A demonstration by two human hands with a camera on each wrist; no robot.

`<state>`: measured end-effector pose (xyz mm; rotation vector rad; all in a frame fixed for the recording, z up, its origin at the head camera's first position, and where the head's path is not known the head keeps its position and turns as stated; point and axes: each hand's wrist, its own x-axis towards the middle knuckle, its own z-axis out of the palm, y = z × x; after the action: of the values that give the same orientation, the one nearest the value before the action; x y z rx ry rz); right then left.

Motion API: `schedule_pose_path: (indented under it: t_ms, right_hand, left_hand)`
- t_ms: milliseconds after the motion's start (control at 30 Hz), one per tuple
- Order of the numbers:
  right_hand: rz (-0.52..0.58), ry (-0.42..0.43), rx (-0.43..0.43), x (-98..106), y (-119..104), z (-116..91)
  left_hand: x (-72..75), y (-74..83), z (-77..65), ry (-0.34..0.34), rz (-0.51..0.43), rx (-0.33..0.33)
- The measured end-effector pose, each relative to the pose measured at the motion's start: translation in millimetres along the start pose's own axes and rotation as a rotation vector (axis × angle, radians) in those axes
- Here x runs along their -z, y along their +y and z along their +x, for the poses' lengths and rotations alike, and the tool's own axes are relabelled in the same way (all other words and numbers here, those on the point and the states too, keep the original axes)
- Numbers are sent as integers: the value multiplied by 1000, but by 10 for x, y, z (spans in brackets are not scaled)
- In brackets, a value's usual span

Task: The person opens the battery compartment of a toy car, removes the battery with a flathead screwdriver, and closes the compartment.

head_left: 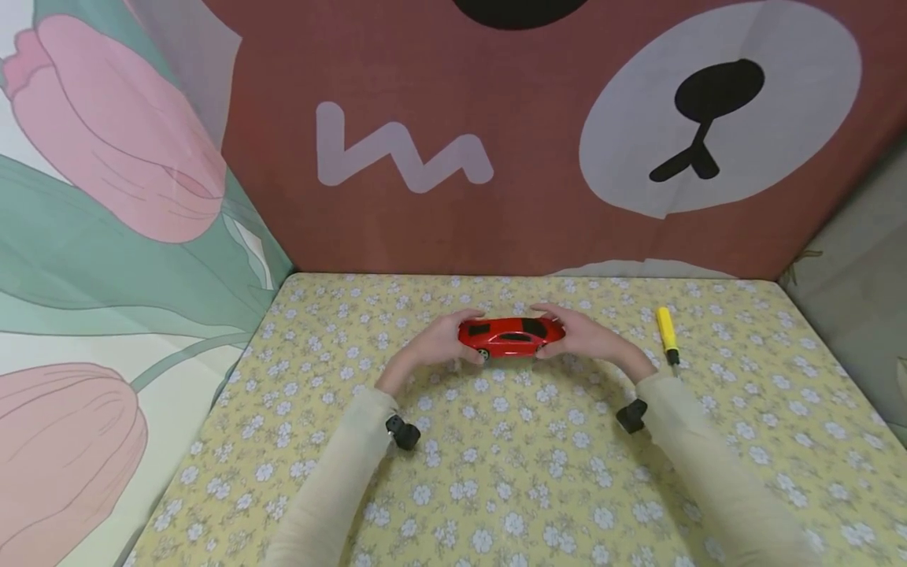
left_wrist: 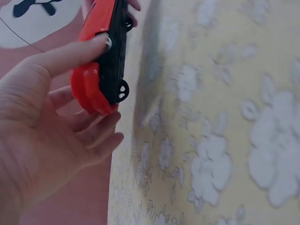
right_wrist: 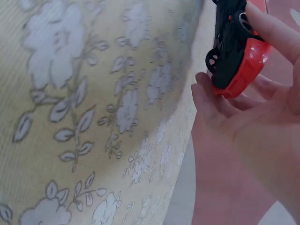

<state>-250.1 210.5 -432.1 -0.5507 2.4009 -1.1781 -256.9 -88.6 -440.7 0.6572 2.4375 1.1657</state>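
A red toy car [head_left: 516, 337] with dark windows is held level between both hands near the middle of the table. The left hand [head_left: 446, 339] grips one end, its thumb on the car's side by a wheel. At the opposite end the right hand [head_left: 577, 335] grips the car the same way. In the left wrist view the car's black underside [left_wrist: 111, 70] shows, raised off the tabletop, with the left thumb pressed on it. The right wrist view shows the red end of the car [right_wrist: 248, 68] between thumb and fingers.
A screwdriver [head_left: 668, 331] with a yellow handle lies right of the right hand, its shaft partly behind the sleeve. The table has a yellow floral cloth [head_left: 510, 472]. A brown cloth wall with a bear print [head_left: 425, 228] rises at the back edge.
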Motion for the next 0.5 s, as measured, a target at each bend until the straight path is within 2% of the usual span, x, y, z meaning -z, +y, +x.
schedule_pose_path:
  t_ms: [200,500]
  right_hand:
    - [134,0,-2,71,-7,-72]
    - [245,58,2,109,-10,-136]
  left_hand:
    - [76,37,-54,7,-272,6]
    - [57,61,-28,22,-444,28]
